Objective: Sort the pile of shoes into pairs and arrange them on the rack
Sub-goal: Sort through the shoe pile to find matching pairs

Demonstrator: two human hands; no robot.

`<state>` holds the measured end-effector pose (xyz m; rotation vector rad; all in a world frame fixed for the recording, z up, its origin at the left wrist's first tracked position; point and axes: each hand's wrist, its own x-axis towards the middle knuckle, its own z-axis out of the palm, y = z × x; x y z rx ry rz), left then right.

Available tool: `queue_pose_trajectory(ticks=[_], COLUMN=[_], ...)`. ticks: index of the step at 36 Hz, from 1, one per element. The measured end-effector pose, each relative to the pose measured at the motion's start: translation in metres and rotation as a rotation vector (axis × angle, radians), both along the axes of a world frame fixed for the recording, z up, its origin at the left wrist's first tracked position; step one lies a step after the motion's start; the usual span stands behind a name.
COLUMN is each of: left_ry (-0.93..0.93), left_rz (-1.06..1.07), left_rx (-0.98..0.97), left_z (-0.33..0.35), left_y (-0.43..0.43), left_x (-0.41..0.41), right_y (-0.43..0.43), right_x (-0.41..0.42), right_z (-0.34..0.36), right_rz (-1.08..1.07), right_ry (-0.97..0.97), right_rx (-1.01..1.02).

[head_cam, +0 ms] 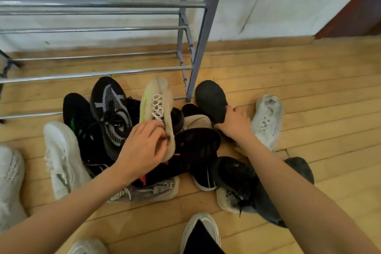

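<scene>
**Picking shoes out of the pile**

Sorting is the step going on now, I think. The shoes lie in a heap on the wooden floor (pixel 309 88), right in front of the metal shoe rack (pixel 103 4). All the shoes I can see are down on the floor.

The two hands are apart, and each one holds a shoe. The left hand (pixel 144 144) has its fingers curled round the back end of a beige knit sneaker (pixel 156 107) that sits on top of the heap. The right hand (pixel 235 123) grips the back of a plain black shoe (pixel 212 99) beside the rack's leg.

These two shoes do not match. So the next move should be to find each one a partner. A beige bit (pixel 195 120) peeks out between the hands and may be the sneaker's mate, but I cannot tell. Then a matched pair can go side by side on the rack's bars.

One grey shoe (pixel 162 187) at the bottom of the heap has letters on its side. They look like "CAPA", and the rest is hidden. I cannot read any other brand names.
</scene>
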<state>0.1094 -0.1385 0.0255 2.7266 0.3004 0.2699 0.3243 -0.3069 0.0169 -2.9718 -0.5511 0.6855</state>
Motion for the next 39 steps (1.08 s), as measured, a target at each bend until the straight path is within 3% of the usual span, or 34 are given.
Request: queue_pose_trajectory(ticks=[7,12,15,23,28,34,39], left_ry=[0.087,0.11,0.154,0.222,0.239,0.239,0.114], left_rz=[0.079,0.027,0.054,0.052,0.049,0.054,0.068], left_rx=[-0.174,-0.068,-0.062,-0.11,-0.13,-0.132,-0.05], left_z=[0.016,0.018,0.017,0.019,0.023,0.019,0.012], left_y=[-0.005,-0.005,-0.008,-0.009,-0.009,-0.008,-0.009], left_x=[0.005,0.012,0.016,0.014,0.013,0.009,0.0], right_y=[0.002,0.001,-0.002,-0.008,0.009,0.023,0.013], right_x=[0.017,0.024,0.026,0.029,0.016,-0.023,-0.077], right_z=[-0.003,0.0,0.006,0.019,0.039,0.089,0.09], right_rz=[-0.064,-0.078,-0.154,-0.508,-0.282,0.056,0.118], right_ry=[-0.064,0.012,0.164,0.569,0.376,-0.003,-0.012], right_rx=[-0.027,-0.018,0.026,0.406,0.372,0.131,0.184])
